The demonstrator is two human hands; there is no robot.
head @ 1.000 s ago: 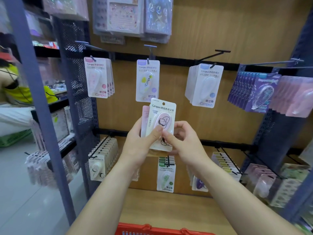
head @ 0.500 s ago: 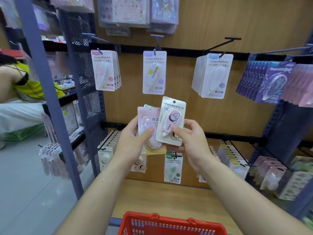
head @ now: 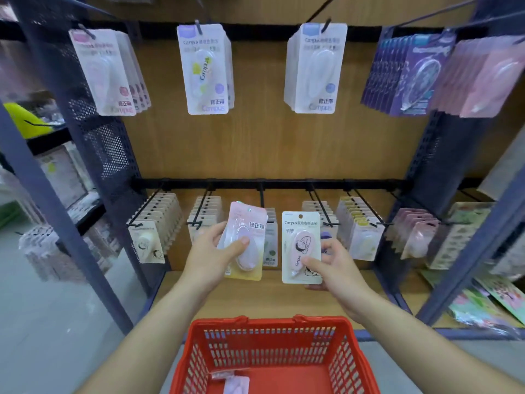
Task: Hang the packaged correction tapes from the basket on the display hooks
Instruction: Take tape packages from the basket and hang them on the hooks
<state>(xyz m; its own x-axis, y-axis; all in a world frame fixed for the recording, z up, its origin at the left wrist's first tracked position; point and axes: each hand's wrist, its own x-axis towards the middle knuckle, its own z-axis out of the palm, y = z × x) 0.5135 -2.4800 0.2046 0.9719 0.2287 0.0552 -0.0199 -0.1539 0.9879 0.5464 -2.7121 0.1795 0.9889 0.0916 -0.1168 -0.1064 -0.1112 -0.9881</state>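
The card [head: 301, 223] in the right hand [head: 338, 268] reads "Campus" and "GOOD TIME". The pink pack [head: 254, 231] in the left hand [head: 210, 257] reads "修正带". The hanging pack [head: 206, 69] above them reads "Campus" and "修正带".

Shop aisle w/ a wood-grain back panel [head: 255, 149] and a black rail [head: 284, 184] across the middle. Perforated dark metal side panels [head: 108, 155] L & R, blue-grey uprights [head: 42, 177] in front. Bottom shelf [head: 270, 297] is wood too. Pale grey floor [head: 42, 322] on the left.
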